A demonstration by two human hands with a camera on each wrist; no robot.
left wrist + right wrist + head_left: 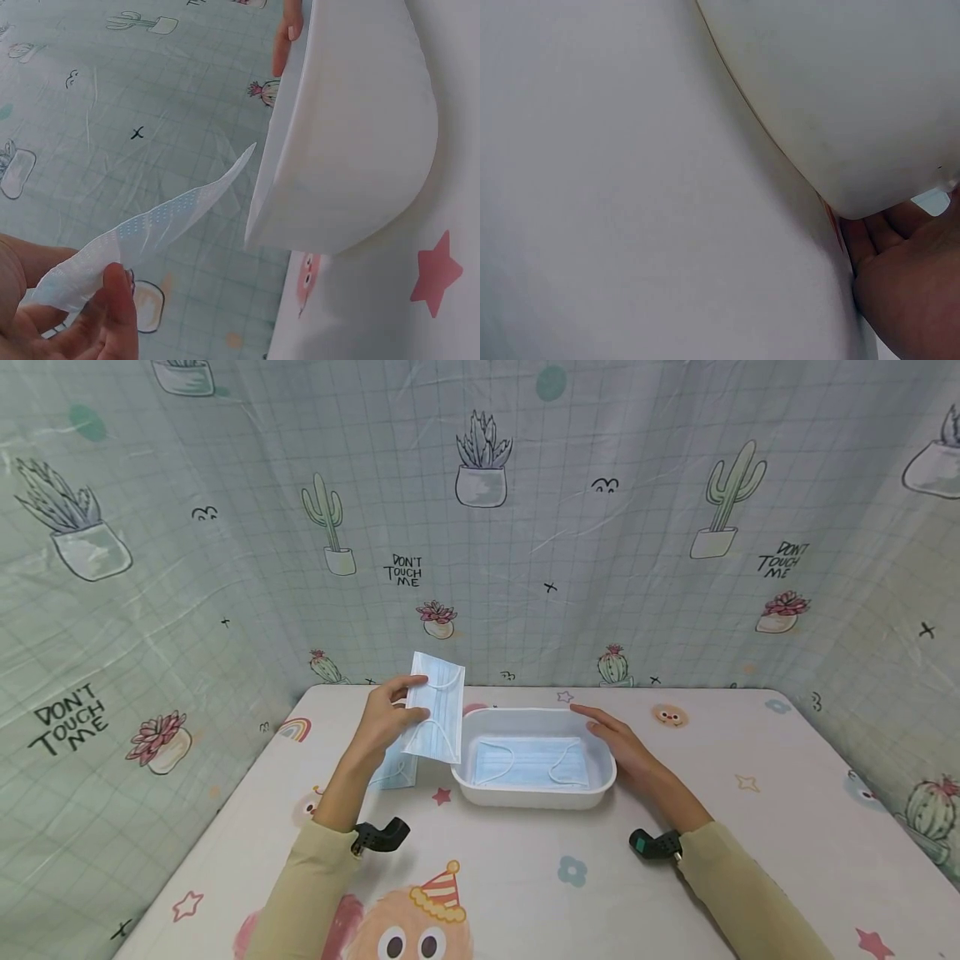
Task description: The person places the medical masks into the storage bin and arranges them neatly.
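My left hand (pixel 386 718) pinches a light blue pleated face mask (pixel 441 706) by its left edge, thumb on the near face. Held up beside the tub's left end, this mask shows white ear loops. A white plastic tub (pixel 532 799) stands on the table with another blue mask (pixel 531 762) lying flat inside, its loops on top. On the tub's right end is my right hand (pixel 626 745), gripping the wall at the rim. From the right wrist, its curled fingers (pixel 885 234) show against the tub's outside.
Behind the left hand, more blue mask material (pixel 396 770) lies on the table left of the tub, partly hidden. The white tablecloth (pixel 517 877) carries printed cartoons. A cactus-print sheet (pixel 555 627) hangs behind and at both sides.
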